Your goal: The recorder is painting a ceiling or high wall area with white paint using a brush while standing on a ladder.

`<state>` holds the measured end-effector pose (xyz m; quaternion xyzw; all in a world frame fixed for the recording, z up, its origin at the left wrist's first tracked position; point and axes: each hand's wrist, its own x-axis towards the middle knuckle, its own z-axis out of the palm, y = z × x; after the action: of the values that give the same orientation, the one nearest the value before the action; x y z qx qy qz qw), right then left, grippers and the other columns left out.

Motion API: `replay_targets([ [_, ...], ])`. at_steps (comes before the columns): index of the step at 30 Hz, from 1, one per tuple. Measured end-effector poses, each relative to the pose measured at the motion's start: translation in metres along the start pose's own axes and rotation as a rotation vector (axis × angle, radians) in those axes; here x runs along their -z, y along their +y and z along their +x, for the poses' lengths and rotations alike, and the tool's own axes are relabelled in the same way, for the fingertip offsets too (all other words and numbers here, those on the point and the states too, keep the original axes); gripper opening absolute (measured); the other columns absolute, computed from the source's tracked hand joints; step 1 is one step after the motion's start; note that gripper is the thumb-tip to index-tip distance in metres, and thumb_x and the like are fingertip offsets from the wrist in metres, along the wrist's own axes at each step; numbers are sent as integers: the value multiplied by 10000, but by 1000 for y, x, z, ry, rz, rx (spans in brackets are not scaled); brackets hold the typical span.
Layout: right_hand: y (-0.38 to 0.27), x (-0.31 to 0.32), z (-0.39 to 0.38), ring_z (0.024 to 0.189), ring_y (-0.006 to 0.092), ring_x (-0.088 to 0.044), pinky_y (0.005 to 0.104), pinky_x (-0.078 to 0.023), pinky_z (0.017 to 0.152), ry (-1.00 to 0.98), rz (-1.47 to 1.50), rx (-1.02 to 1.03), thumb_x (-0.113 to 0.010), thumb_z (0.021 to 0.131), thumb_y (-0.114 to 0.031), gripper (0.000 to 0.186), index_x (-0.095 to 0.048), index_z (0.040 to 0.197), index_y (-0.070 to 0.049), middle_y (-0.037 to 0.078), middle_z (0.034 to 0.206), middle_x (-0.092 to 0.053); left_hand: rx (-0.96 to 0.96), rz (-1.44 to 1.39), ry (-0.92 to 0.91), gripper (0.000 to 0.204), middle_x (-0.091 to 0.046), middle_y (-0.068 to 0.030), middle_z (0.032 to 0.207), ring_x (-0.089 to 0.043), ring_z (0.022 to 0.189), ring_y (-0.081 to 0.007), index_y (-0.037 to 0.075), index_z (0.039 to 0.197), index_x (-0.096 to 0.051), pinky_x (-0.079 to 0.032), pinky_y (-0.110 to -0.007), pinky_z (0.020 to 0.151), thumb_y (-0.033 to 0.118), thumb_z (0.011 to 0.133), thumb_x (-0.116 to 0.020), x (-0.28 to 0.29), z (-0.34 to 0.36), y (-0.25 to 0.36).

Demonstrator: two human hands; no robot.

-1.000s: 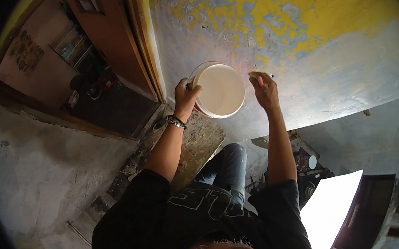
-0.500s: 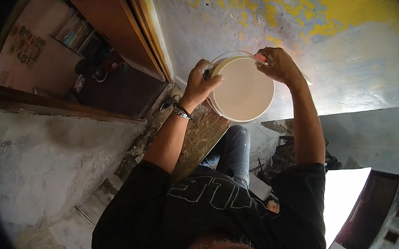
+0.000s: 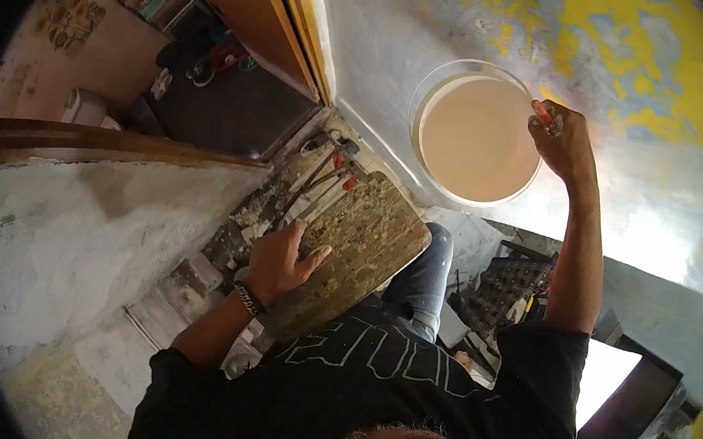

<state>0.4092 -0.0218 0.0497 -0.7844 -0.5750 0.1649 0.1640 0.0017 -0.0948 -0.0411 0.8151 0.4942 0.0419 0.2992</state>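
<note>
My right hand grips the thin handle of a white bucket of pale beige liquid, along with a red-handled object whose far end is hidden. The bucket hangs in front of the patchy yellow and grey wall. My left hand, with thumb and fingers apart and a bracelet at the wrist, lies on or just over a stained wooden board below and left of the bucket. Red-handled tools rest beside the board's upper left edge.
An open brown door at upper left shows another room with a dark floor and a rack. A plastered wall is at left. My bent leg is under the board. Cluttered items and a bright white panel are at right.
My left hand has let go of the bucket and moved down to the board. My right hand has taken the bucket's handle and moved it right. The view has shifted, showing more of the board.
</note>
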Motion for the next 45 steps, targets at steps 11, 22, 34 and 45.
replay_targets([
  [11, -21, -4, 15, 527, 146, -426, 276, -399, 537, 55, 165, 18, -580, 762, -85, 84, -552, 724, -15, 84, 580, -472, 45, -140, -86, 539, -572, -168, 653, -576, 576, -333, -27, 1027, -550, -461, -414, 523, 443, 774, -625, -11, -8, -14],
  [22, -29, -11, -48, 561, 131, -375, 286, -366, 531, 82, 373, -276, -586, 778, -95, 179, -463, 682, -9, 39, 572, -395, 177, -18, -195, 512, -511, -114, 572, -512, 476, -272, 35, 810, -519, -438, -404, 458, 547, 825, -511, -18, -2, -10],
  [34, -24, -16, -60, 571, 219, -523, 321, -424, 563, -85, 397, -189, -579, 769, -103, 111, -558, 762, 6, 130, 624, -530, 302, 5, -204, 720, -546, -119, 604, -557, 556, -297, -25, 1209, -473, -464, -409, 515, 564, 800, -535, -7, 3, 0],
  [45, -21, -22, -72, 715, 361, -603, 397, -467, 626, -13, 414, -230, -573, 774, -169, 149, -610, 816, -31, 200, 764, -606, 79, 140, -113, 915, -344, -192, 1353, -386, 1217, -346, 74, 1378, -251, -278, -540, 996, 510, 684, -659, -14, 67, 86],
])
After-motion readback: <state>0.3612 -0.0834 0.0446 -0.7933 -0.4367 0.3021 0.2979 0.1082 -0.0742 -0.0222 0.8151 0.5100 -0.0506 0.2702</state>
